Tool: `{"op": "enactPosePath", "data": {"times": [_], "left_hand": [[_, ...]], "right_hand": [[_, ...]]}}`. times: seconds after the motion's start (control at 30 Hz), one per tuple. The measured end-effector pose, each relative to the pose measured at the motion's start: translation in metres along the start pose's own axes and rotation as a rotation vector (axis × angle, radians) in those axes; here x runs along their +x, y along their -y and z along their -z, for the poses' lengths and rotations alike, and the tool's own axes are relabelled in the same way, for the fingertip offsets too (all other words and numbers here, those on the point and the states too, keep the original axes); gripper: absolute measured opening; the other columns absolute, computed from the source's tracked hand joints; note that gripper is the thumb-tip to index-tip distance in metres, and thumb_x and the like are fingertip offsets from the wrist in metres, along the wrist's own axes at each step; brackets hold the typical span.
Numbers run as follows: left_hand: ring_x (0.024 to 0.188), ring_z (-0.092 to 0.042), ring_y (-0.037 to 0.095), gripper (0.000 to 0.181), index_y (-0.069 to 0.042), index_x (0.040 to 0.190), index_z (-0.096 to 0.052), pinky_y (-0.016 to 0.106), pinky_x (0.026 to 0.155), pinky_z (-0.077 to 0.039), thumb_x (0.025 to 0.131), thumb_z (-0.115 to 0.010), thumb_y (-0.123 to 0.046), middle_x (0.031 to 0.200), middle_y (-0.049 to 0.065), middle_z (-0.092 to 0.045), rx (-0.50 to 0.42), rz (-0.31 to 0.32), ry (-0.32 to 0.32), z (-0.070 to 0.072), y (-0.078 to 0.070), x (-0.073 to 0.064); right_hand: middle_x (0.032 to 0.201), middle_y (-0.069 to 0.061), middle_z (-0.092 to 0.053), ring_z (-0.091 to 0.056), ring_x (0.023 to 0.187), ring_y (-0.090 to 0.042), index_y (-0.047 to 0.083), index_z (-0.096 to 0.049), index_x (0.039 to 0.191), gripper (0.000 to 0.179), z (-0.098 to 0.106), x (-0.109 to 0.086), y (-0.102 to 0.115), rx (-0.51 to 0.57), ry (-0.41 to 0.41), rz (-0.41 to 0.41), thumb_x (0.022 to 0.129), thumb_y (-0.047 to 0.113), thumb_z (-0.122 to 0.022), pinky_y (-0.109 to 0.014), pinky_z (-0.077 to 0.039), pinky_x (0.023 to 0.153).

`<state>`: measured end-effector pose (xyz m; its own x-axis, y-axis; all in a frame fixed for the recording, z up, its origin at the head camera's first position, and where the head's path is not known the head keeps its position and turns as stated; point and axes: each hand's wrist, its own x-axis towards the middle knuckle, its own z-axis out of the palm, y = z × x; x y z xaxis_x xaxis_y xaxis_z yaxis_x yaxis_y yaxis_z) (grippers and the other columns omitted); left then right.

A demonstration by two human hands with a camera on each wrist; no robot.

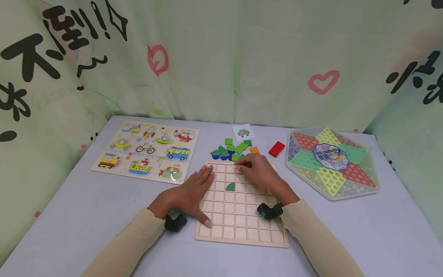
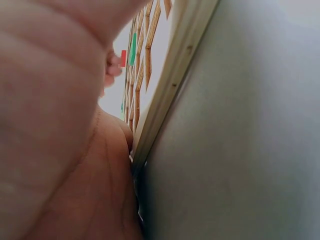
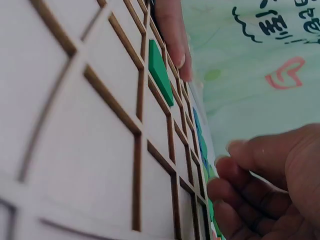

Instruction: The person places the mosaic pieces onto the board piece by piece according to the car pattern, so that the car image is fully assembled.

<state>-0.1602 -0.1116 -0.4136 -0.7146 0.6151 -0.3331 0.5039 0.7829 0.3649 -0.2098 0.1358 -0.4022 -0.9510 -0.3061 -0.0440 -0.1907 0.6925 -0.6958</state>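
Observation:
A pale wooden grid board (image 1: 241,244) lies on the table. One green quarter-circle tile (image 1: 230,187) sits in a cell in its upper part. My left hand (image 1: 192,192) rests along the board's left edge, fingers straight and thumb spread onto the lower cells. Over the board's far edge, my right hand (image 1: 259,171) has its fingers loosely bent, with fingertips close to the loose tiles. In the right wrist view no tile shows between the fingertips (image 3: 225,165). Beyond them lie green tiles (image 1: 240,147), several blue rounded tiles (image 1: 223,157) and an orange tile (image 1: 254,150).
A small picture card (image 1: 243,132) lies behind the tiles. To their right is a red block (image 1: 277,149). A wooden vehicle puzzle (image 1: 145,150) occupies the back left, and a hexagonal game box (image 1: 332,163) the back right. A printed curtain (image 1: 235,77) hangs behind the table.

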Motion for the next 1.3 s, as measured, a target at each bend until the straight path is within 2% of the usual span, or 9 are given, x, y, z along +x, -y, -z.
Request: {"op": "enactPosePath", "data": {"times": [0.13, 0.27, 0.5, 0.7, 0.97, 1.2, 1.3], "left_hand": [[0.145, 0.017, 0.023, 0.137, -0.006, 0.156, -0.004, 0.042, 0.117, 0.001, 0.061, -0.076, -0.072, 0.162, 0.008, 0.012, 0.003, -0.002, 0.003, 0.0, 0.001, 0.001], [0.145, 0.018, 0.022, 0.137, -0.007, 0.156, -0.003, 0.041, 0.117, 0.001, 0.061, -0.076, -0.073, 0.162, 0.007, 0.013, 0.009, 0.007, 0.011, 0.0, 0.001, 0.001], [0.145, 0.019, 0.02, 0.139, -0.008, 0.157, -0.002, 0.039, 0.117, 0.002, 0.06, -0.076, -0.074, 0.162, 0.005, 0.014, 0.024, 0.027, 0.015, -0.001, 0.0, 0.001], [0.145, 0.02, 0.02, 0.139, -0.009, 0.157, -0.001, 0.039, 0.117, 0.002, 0.059, -0.076, -0.074, 0.162, 0.005, 0.015, 0.013, 0.028, 0.017, -0.001, 0.0, 0.001], [0.145, 0.019, 0.02, 0.139, -0.009, 0.157, -0.002, 0.039, 0.117, 0.003, 0.059, -0.076, -0.073, 0.162, 0.005, 0.015, 0.002, 0.028, 0.019, 0.001, -0.001, 0.0], [0.145, 0.019, 0.019, 0.138, -0.008, 0.157, -0.001, 0.038, 0.117, 0.002, 0.06, -0.076, -0.074, 0.161, 0.004, 0.016, 0.001, 0.015, 0.014, 0.0, 0.0, 0.0], [0.145, 0.019, 0.02, 0.138, -0.007, 0.157, -0.002, 0.04, 0.117, 0.001, 0.061, -0.076, -0.073, 0.162, 0.005, 0.015, -0.006, 0.008, 0.011, 0.0, 0.0, 0.001]], "right_hand": [[0.104, -0.006, -0.068, -0.06, 0.098, -0.022, 0.006, -0.074, 0.11, 0.019, 0.002, 0.011, -0.004, 0.032, -0.051, -0.019, 0.094, 0.011, -0.064, -0.038, -0.051, 0.084], [0.109, -0.009, -0.067, -0.06, 0.102, -0.024, 0.006, -0.072, 0.113, 0.022, 0.002, 0.022, -0.005, 0.047, -0.063, -0.046, 0.094, 0.011, -0.064, -0.038, -0.051, 0.088], [0.106, -0.01, -0.068, -0.058, 0.099, -0.025, 0.005, -0.073, 0.11, 0.019, 0.001, 0.033, 0.0, 0.063, -0.088, -0.09, 0.094, 0.012, -0.064, -0.038, -0.051, 0.084], [0.107, -0.01, -0.068, -0.06, 0.1, -0.024, 0.003, -0.072, 0.112, 0.021, -0.004, 0.038, 0.0, 0.026, -0.067, -0.055, 0.094, 0.01, -0.062, -0.039, -0.05, 0.087], [0.113, -0.011, -0.065, -0.057, 0.106, -0.026, 0.003, -0.07, 0.118, 0.027, -0.006, 0.041, 0.001, -0.011, -0.031, -0.089, 0.094, 0.013, -0.064, -0.041, -0.049, 0.092], [0.113, -0.014, -0.065, -0.057, 0.101, -0.026, 0.002, -0.068, 0.12, 0.031, -0.007, 0.04, -0.001, -0.039, -0.021, -0.114, 0.092, 0.016, -0.067, -0.039, -0.051, 0.085], [0.116, -0.015, -0.064, -0.056, 0.103, -0.027, 0.003, -0.068, 0.122, 0.032, -0.007, 0.042, -0.001, -0.043, -0.014, -0.129, 0.093, 0.016, -0.067, -0.039, -0.05, 0.085]]}}
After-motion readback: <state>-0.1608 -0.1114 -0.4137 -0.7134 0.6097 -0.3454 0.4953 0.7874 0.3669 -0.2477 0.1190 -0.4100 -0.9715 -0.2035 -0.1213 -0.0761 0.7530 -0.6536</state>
